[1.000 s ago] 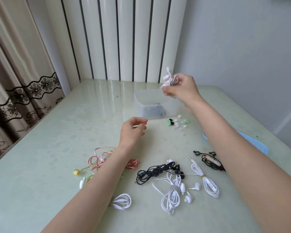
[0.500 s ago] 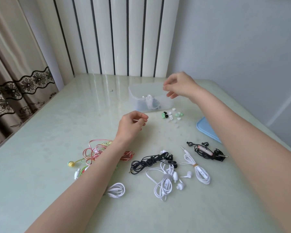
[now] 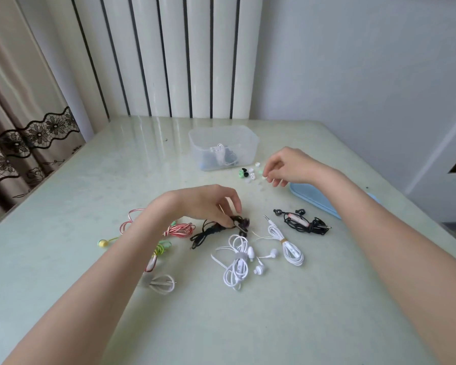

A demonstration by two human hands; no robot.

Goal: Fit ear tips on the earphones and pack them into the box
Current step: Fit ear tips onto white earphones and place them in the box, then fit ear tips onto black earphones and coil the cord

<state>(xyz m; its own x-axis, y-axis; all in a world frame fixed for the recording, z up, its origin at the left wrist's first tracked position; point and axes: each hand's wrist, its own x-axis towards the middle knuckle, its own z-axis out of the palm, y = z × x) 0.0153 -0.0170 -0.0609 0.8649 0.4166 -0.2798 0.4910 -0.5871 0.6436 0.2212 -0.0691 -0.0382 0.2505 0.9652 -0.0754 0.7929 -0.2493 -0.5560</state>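
I sit at a pale green table [image 3: 63,206]; white ribbed radiator [image 3: 169,56] far, lace-trimmed curtain [image 3: 16,122] left, grey wall [image 3: 353,61] right.

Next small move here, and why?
Probably lift the black earphones, which the left hand already pinches, toward the right hand. That hand hovers over the loose ear tips beside the clear box, so a tip looks about to be picked and fitted.

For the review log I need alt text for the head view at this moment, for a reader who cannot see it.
Over a pale table, the left hand pinches black earphones while the right hand picks at loose ear tips beside a clear box holding white earphones. More coiled earphones lie nearby.
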